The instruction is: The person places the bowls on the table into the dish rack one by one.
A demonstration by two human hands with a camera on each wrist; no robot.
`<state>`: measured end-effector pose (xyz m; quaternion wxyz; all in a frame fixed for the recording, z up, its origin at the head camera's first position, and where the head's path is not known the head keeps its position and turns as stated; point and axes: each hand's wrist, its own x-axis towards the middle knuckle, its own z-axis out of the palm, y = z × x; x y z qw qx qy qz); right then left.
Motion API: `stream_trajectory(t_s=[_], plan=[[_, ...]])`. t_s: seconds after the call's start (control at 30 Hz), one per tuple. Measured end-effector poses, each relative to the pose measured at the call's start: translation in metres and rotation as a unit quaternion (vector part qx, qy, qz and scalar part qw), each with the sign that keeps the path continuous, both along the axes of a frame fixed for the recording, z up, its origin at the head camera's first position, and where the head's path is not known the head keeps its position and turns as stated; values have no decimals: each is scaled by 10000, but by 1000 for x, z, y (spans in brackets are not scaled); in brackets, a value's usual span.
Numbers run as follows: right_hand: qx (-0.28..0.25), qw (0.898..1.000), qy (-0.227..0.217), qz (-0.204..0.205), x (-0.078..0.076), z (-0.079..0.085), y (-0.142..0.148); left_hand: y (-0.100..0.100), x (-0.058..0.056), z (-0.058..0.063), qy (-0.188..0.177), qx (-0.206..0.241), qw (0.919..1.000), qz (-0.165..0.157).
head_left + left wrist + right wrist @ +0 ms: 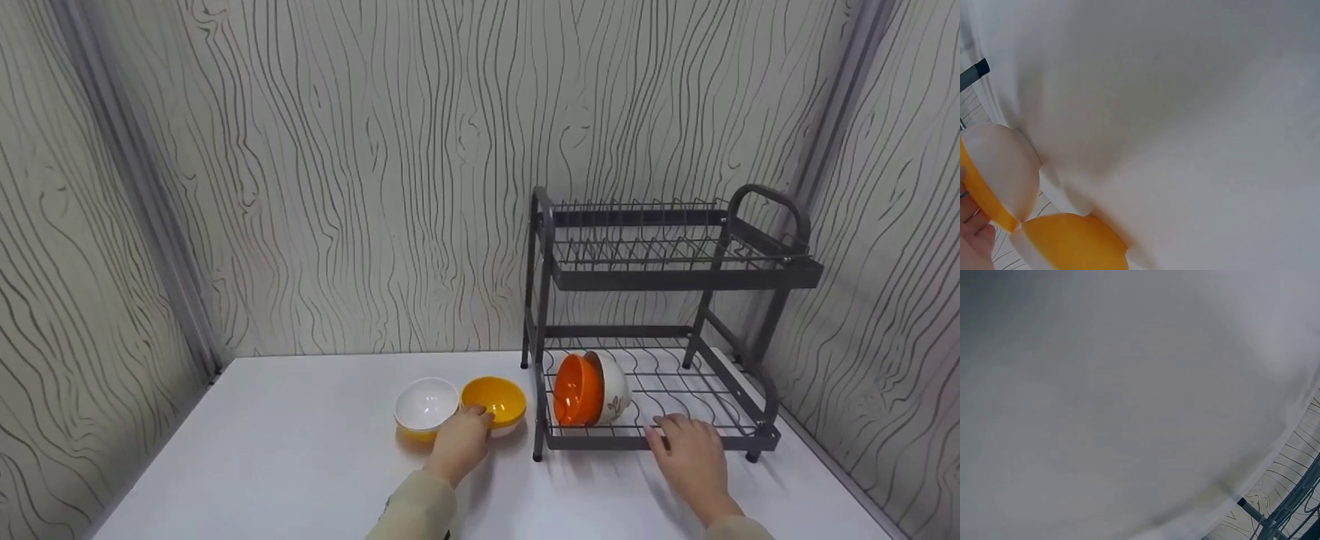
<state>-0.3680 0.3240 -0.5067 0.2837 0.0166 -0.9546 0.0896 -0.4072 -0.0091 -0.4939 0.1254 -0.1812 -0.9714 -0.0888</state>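
Note:
My left hand (461,442) is at the near rim of a bowl with a yellow inside (504,396), its fingertips over the edge. In the left wrist view this bowl (1008,169) shows a white outside and a yellow rim band, with the fingers (976,222) pinching that rim. Close on its left stands a bowl with a white inside and yellow outside (425,405). My right hand (691,454) is at the front rail of the dish rack (600,444), fingers loosely extended and holding nothing; whether it touches the rail is unclear.
On the rack's lower tier, at the left, an orange bowl (577,390) and a white bowl with a leaf pattern (615,388) stand on edge, side by side. The upper tier (675,279) has wire slots. Wood-grain panels (375,187) enclose the white table (300,450).

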Motion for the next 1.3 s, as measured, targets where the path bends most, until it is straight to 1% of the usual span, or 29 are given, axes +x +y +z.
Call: stream_trajectory(t_s=[0.07, 0.2, 0.3, 0.57, 0.77, 0.83, 0.9, 1.0, 1.07, 1.13, 1.2, 1.3], plan=[[12, 10000, 34, -18, 0, 0, 0, 0, -1, -1, 51, -60, 10000, -13], [41, 9998, 200, -33, 1, 1, 1, 1, -3, 0, 370, -201, 9990, -155], [12, 9996, 280, -14, 1, 1, 2, 2, -5, 1, 455, -237, 9985, -213], [21, 9995, 310, -22, 0, -2, -1, 1, -8, -1, 137, -258, 9994, -191], [36, 9997, 241, -68, -2, -1, -2, 1, -9, 1, -30, -207, 9996, -173], [17, 9998, 205, -79, -1, -1, -3, 1, -9, 1, -209, -56, 9997, -122], [9, 9998, 180, -96, -1, -2, -3, 0, -8, 1, -293, 39, 9995, -83], [-36, 9998, 145, -90, 0, -3, -3, -1, -8, -1, -487, 355, 9982, 8], [-56, 9999, 115, -84, -1, -4, -3, -1, -9, -3, -412, 404, 9983, -2], [-89, 9999, 97, -84, -1, -4, -2, -1, -10, -5, -226, 373, 9990, -55], [-101, 9999, 68, -91, -2, -5, -1, -1, -11, -6, 65, 262, 9995, -132], [-97, 9999, 64, -100, -3, -4, 0, 1, -13, -6, 106, 461, 9988, -159]])
